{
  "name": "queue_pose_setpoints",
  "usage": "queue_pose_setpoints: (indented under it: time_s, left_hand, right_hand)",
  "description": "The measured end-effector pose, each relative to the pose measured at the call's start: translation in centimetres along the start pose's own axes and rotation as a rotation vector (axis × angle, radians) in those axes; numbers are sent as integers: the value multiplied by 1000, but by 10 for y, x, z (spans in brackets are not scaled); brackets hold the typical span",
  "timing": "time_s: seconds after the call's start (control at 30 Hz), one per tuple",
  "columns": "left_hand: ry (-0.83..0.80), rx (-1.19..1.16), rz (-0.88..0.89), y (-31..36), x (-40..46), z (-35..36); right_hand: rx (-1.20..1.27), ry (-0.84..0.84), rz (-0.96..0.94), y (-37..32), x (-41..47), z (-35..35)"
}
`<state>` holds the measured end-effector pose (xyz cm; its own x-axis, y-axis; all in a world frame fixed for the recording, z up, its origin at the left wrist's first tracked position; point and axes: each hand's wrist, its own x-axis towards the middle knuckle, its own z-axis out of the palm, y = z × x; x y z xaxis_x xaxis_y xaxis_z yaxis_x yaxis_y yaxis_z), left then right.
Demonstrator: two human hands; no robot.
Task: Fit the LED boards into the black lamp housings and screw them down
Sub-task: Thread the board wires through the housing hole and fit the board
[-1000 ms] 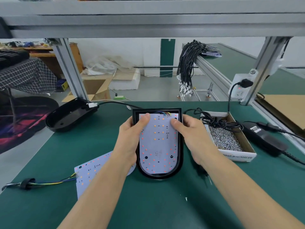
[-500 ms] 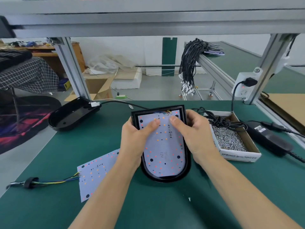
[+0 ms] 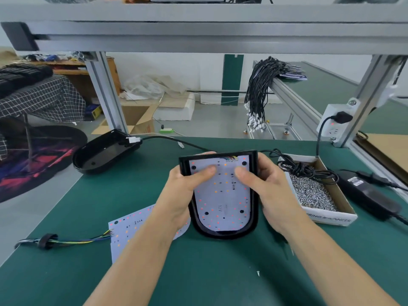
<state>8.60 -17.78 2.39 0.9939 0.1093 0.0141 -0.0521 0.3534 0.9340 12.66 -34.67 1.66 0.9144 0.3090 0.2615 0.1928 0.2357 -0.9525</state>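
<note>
At the centre of the green bench (image 3: 220,272), the black lamp housing (image 3: 254,195) is tilted up between both hands, its long axis running away from the person, rounded end nearest. The LED board (image 3: 223,195) lies inside it, wired end at the far, square edge. The left hand (image 3: 183,191) grasps the housing's left wall, thumb pressing the board; the right hand (image 3: 269,186) grasps the right wall likewise. No screws appear fitted; the box of screws (image 3: 313,195) sits just beside the right hand, the nearer one. A second LED board (image 3: 136,230) and an empty housing (image 3: 103,153) lie left.
</note>
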Motion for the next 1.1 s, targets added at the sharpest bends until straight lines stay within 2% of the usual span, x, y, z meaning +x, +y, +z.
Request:
queue_pose_setpoints:
  time_s: [0.07, 0.1, 0.17, 0.23, 0.3, 0.37, 0.63, 0.83, 0.97, 1.03, 1.1]
  left_hand:
    - [-47, 33, 63, 4, -3, -6]
    - [-80, 52, 85, 5, -5, -8]
    - [-143, 89, 103, 8, -6, -8]
    - [-197, 122, 85, 11, -6, -3]
    - [-228, 138, 57, 12, -6, 4]
    - [-216, 141, 47, 13, -6, 8]
    - [-63, 87, 55, 11, -10, 16]
    - [-247, 102, 4, 14, -10, 5]
    - [-240, 125, 76, 13, -11, 4]
    - [-243, 112, 92, 15, -10, 4]
    - [-276, 100, 76, 18, -7, 3]
  right_hand:
    - [222, -119, 152, -3, 1, -11]
    - [300, -140, 294, -6, 4, -14]
    - [247, -211, 597, -11, 9, -15]
    - [201, -285, 738, -15, 15, -9]
    - [320, -249, 673, -19, 26, -1]
    - [415, -115, 609, -23, 35, 5]
    - [381, 44, 531, -11, 44, -1]
    - [297, 169, 434, -12, 49, 1]
    - [148, 237, 325, -14, 58, 9]
    - [178, 257, 289, -14, 61, 14]
    - [322, 247, 294, -13, 60, 19]
